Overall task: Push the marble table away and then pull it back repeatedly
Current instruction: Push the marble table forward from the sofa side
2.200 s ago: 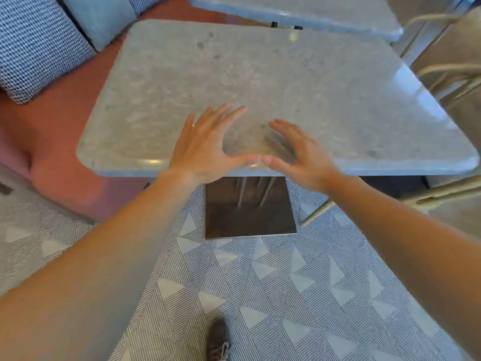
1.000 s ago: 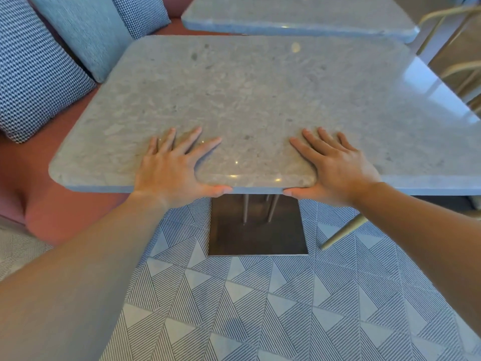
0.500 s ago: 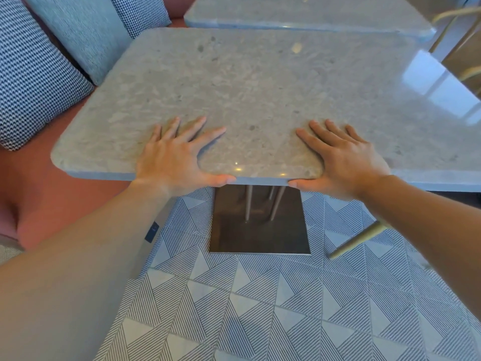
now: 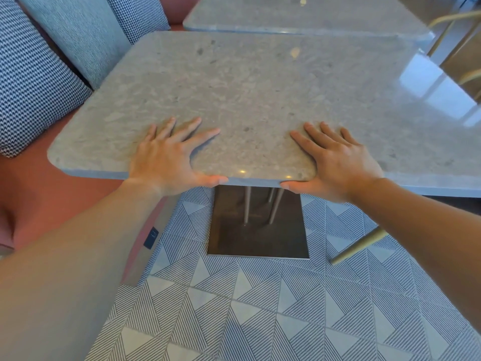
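Fingers [image 4: 182, 131] of our left hand [image 4: 166, 160] lie spread flat on top of the marble table [image 4: 260, 87], while the thumb hooks against the near edge, so the hand grips the slab's rim rather than closing into a fist. Far to the left, checked cushions [image 4: 31, 82] and a plain grey-blue one [image 4: 75, 32] lean on a reddish bench [image 4: 39, 199] that runs along the table's left side, the table's left edge just over the seat. Moving rightward, the table stands directly in front of us on thin metal legs [image 4: 247, 204] fixed to a dark square base plate [image 4: 260, 235], which sits on a floor of striped triangle tiles [image 4: 260, 308]. Our right hand [image 4: 338, 162] mirrors the left: fingers splayed on the top, thumb pressed to the near edge, gripping the rim. Behind, a second stone table [image 4: 312, 19] stands just beyond the first. At the far right, pale chair legs [image 4: 359, 246] reach down to the floor beside the base.
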Demonstrator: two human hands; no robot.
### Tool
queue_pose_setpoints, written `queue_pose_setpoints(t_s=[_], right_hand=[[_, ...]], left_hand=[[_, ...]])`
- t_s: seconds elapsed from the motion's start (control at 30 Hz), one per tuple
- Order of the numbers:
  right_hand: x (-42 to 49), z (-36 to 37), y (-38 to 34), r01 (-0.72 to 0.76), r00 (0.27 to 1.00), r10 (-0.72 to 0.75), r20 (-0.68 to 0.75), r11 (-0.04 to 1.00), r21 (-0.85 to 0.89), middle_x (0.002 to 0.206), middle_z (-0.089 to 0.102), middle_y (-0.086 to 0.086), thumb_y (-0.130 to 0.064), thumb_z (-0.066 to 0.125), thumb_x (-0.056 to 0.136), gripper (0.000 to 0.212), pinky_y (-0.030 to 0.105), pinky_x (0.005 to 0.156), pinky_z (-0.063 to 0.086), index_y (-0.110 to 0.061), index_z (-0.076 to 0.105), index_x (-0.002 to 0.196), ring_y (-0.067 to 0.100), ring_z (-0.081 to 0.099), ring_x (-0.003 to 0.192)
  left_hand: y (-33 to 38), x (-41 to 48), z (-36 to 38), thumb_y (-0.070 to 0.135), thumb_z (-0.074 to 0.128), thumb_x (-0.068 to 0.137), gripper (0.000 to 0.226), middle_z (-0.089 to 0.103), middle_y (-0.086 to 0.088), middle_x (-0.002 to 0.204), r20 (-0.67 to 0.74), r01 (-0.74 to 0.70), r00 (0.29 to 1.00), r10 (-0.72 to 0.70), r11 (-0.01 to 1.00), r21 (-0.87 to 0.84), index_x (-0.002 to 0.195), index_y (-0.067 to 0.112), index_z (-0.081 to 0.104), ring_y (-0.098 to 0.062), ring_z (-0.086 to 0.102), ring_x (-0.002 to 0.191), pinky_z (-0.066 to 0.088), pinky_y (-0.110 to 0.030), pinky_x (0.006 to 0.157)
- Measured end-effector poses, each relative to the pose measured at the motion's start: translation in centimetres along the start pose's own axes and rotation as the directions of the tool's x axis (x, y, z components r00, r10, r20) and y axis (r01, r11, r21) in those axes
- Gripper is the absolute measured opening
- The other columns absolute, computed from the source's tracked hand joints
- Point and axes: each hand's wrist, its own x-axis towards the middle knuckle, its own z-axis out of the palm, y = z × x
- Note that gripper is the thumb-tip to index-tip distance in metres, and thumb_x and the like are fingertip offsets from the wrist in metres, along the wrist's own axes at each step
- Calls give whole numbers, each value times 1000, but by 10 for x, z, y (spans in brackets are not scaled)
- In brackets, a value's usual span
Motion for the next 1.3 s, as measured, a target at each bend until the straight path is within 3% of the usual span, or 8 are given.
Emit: queue_pose_setpoints(t_s=[0.27, 0.53, 0.87, 1.3], right_hand=[[9, 1, -11, -9, 1000, 9, -21, 1000, -14, 172, 35, 11, -109, 4, 68, 129, 65, 127, 26, -29, 29, 166, 41, 33, 158], [15, 0, -20, -45, 999, 45, -5, 999, -27, 174, 30, 8, -110, 1, 64, 131, 62, 129, 23, -32, 23, 167, 38, 29, 160], [29, -4, -35, -78, 997, 78, 0, 997, -22, 175, 27, 6, -110, -4, 59, 136, 60, 130, 20, -32, 20, 168, 35, 24, 162], [29, -9, -41, -84, 996, 85, 14, 996, -26, 176, 25, 5, -110, -4, 59, 135, 59, 131, 20, -33, 18, 168, 34, 23, 163]], left_hand=[[-14, 7, 0, 113, 20, 54, 117, 18, 16, 177, -6, -3, 1000, 3, 1000, -18, 160, 65, 11, -32, 21, 165, 17, -57, 132], [-24, 14, 2, 112, 27, 55, 116, 22, 17, 176, -21, -20, 1000, 20, 999, -39, 160, 64, 17, -32, 25, 164, 18, -57, 132], [-45, 27, 5, 117, 13, 51, 121, 29, 14, 174, -48, -51, 998, 49, 998, -43, 159, 63, 22, -33, 31, 162, 23, -56, 130], [-51, 28, 5, 118, 12, 49, 123, 33, 13, 173, -62, -60, 996, 56, 997, -51, 158, 62, 27, -33, 34, 160, 26, -55, 129]])
